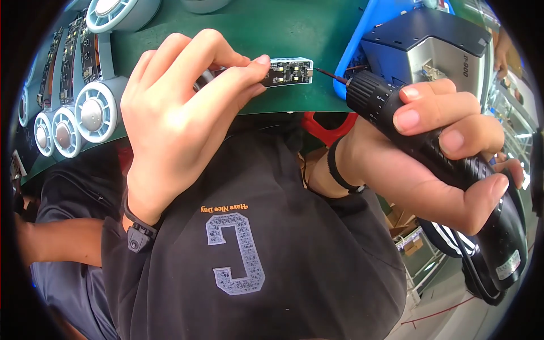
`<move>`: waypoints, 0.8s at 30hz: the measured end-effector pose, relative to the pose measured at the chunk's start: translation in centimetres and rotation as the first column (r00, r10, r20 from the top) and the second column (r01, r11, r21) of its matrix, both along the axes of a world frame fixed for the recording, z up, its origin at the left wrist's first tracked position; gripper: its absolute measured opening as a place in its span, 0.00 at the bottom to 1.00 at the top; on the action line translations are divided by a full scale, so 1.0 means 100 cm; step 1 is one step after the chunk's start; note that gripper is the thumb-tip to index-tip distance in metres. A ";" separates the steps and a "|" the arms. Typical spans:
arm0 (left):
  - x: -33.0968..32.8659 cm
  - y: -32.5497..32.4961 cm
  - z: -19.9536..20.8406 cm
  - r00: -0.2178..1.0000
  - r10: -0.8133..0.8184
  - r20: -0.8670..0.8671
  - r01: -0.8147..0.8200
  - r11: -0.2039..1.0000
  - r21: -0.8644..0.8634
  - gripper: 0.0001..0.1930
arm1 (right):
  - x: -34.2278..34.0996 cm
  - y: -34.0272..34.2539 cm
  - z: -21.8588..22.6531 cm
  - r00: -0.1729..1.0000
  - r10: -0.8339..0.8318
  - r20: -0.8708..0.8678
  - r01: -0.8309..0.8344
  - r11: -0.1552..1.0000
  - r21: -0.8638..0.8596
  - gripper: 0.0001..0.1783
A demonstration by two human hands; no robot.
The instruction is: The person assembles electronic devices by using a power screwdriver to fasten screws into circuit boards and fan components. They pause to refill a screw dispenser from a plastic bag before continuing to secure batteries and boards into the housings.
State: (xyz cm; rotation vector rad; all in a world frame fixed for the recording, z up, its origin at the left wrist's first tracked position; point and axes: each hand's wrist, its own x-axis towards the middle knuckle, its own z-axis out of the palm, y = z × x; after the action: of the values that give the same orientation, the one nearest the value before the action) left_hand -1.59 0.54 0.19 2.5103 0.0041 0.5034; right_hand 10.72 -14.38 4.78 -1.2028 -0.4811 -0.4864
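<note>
One circuit board (288,73) in white case (311,64) at 12 o'clock, pinched by left hand (173,116). Right hand (416,184) wraps screwdriver (432,148); bit (331,75) near board's 3 o'clock end, contact cannot tell. Fastening seems unfinished; screws done, cannot tell. More boards (69,56) at 10 o'clock.

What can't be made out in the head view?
All in the head view:
Left end of the circuit board: hidden by the left hand.
Contact between the screwdriver tip and the board's right end: too small to tell.
Part of the screwdriver's grip: covered by the right hand.
Most of the blue tray: hidden behind the silver-and-black box.
Pale blue round part: cut off by the top edge.
</note>
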 end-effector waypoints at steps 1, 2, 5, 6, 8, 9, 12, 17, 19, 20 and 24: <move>0.000 0.000 0.000 1.000 -0.002 0.005 0.002 1.000 -0.002 0.17 | -0.001 0.002 0.000 1.000 -0.030 -0.009 0.030 0.999 0.037 0.19; -0.001 0.001 -0.002 1.000 -0.001 0.002 0.001 1.000 -0.003 0.17 | -0.003 0.004 -0.001 0.998 -0.060 -0.021 0.062 0.995 0.073 0.19; -0.001 0.001 -0.004 1.000 -0.001 0.019 0.001 1.000 -0.002 0.18 | 0.001 0.000 -0.008 1.000 -0.026 -0.006 0.026 0.999 -0.030 0.20; 0.000 0.000 -0.003 1.000 -0.001 0.021 0.002 1.000 -0.004 0.18 | 0.002 0.000 -0.008 1.000 -0.007 -0.008 0.006 0.999 -0.038 0.20; 0.003 -0.003 -0.002 1.000 -0.004 0.026 0.004 1.000 0.000 0.18 | 0.003 0.000 -0.008 1.000 0.018 -0.009 -0.019 0.999 -0.046 0.20; 0.003 -0.003 -0.001 1.000 -0.004 0.026 0.004 1.000 0.001 0.19 | 0.002 0.001 -0.008 1.000 0.028 -0.009 -0.028 0.998 -0.051 0.20; 0.004 -0.004 0.001 1.000 -0.005 0.024 0.005 1.000 0.007 0.19 | 0.004 0.001 -0.006 0.999 0.050 -0.011 -0.051 0.996 -0.070 0.21; 0.000 -0.003 -0.002 0.999 -0.012 0.032 0.012 1.000 -0.004 0.19 | 0.001 0.003 -0.010 0.996 0.083 -0.017 -0.084 0.993 -0.084 0.21; -0.001 -0.003 -0.002 0.999 -0.012 0.037 0.012 1.000 -0.004 0.20 | -0.001 0.004 -0.011 0.994 0.104 -0.016 -0.105 0.990 -0.090 0.21; -0.001 -0.002 -0.002 0.999 -0.015 0.039 0.015 1.000 -0.003 0.20 | -0.001 0.004 -0.012 0.993 0.114 -0.016 -0.115 0.989 -0.091 0.21; -0.002 -0.002 0.000 1.000 -0.012 0.027 0.012 1.000 0.000 0.20 | -0.002 0.002 -0.015 0.987 0.158 -0.003 -0.157 0.983 -0.090 0.22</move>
State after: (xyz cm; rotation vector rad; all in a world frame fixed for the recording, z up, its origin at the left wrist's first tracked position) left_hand -1.78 0.35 0.16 2.5015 -0.0208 0.5328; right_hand 10.49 -14.14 3.26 -1.2395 -0.6020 -0.3343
